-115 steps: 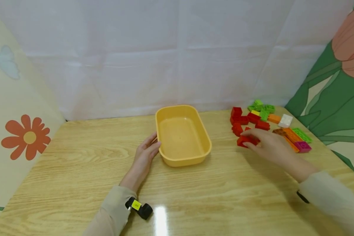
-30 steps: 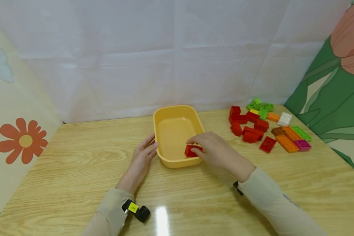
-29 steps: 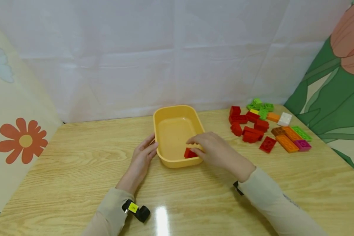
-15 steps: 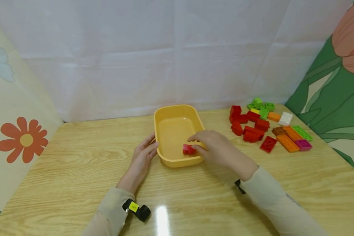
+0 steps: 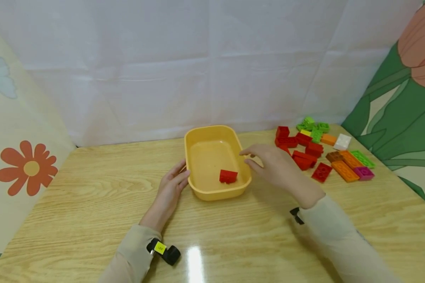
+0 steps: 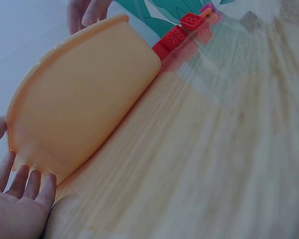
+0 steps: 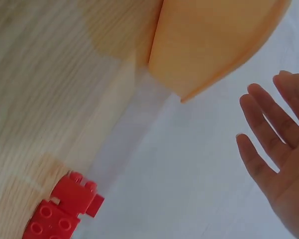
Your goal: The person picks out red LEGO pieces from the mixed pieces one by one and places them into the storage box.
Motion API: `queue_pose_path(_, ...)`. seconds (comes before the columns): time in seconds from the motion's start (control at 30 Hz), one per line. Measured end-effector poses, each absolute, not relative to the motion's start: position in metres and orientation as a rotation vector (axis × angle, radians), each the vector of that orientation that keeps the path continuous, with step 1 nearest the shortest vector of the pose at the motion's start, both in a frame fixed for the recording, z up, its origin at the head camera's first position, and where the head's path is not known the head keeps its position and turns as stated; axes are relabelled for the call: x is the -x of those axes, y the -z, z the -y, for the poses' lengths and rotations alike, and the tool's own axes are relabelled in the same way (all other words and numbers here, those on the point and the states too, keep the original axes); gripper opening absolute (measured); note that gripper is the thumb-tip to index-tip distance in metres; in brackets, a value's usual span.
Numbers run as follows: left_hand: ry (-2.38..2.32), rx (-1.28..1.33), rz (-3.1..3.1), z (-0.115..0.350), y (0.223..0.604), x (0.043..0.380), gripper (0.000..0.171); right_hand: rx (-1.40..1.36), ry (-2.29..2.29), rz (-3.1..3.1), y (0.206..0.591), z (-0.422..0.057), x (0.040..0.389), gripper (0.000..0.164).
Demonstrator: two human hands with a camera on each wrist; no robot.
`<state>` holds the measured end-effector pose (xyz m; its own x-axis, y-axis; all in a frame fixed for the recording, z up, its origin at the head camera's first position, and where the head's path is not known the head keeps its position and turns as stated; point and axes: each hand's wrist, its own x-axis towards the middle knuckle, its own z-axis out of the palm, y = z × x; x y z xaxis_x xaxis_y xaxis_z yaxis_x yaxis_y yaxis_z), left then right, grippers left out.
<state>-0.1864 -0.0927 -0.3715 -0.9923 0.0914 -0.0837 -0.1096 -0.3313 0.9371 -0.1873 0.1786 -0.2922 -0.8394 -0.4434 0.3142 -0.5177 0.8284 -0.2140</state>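
A shallow yellow plastic basin (image 5: 217, 194) stands on the wooden table in the head view. Inside it, near the front right, lies a single red toy brick (image 5: 228, 176). My left hand (image 5: 170, 186) rests against the basin's left side; the left wrist view shows its fingertips (image 6: 34, 179) spread along the outer wall and the thumb by the rim. My right hand (image 5: 274, 165) hovers just off the basin's right rim, holding nothing. The right wrist view shows its fingers (image 7: 271, 119) loosely extended and apart.
Several red bricks (image 5: 304, 160) lie right of the basin. Farther right are green bricks (image 5: 316, 135), orange bricks (image 5: 345, 171), a brown brick (image 5: 334, 157), a white brick (image 5: 342, 142) and a magenta brick (image 5: 364, 173). A white cloth (image 5: 212, 70) hangs behind.
My right hand carried a red brick from the pile into the basin and let it go there. It has since drawn back up and to the right. The left hand stays at the basin.
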Motion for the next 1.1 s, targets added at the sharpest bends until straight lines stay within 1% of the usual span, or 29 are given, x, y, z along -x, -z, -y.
queue_pose_path(0.1,-2.465,0.023,-1.741,0.092,0.372,0.186,0.054,-0.649,-0.429,2.785,0.29,-0.187,0.19,0.028)
queue_pose_path(0.5,-2.465,0.023,-1.746,0.092,0.371,0.187,0.055,-0.463,-0.315,2.744,0.292,-0.226,0.205,0.028)
queue_pose_path(0.9,-2.466,0.041,-1.74,0.092,0.371,0.187,0.055,-0.355,-0.352,2.932,0.297,-0.255,0.214,0.034)
queue_pose_path(1.1,-2.466,0.049,-1.73,0.092,0.37,0.186,0.055,-0.331,-0.368,2.989,0.302,-0.264,0.218,0.039)
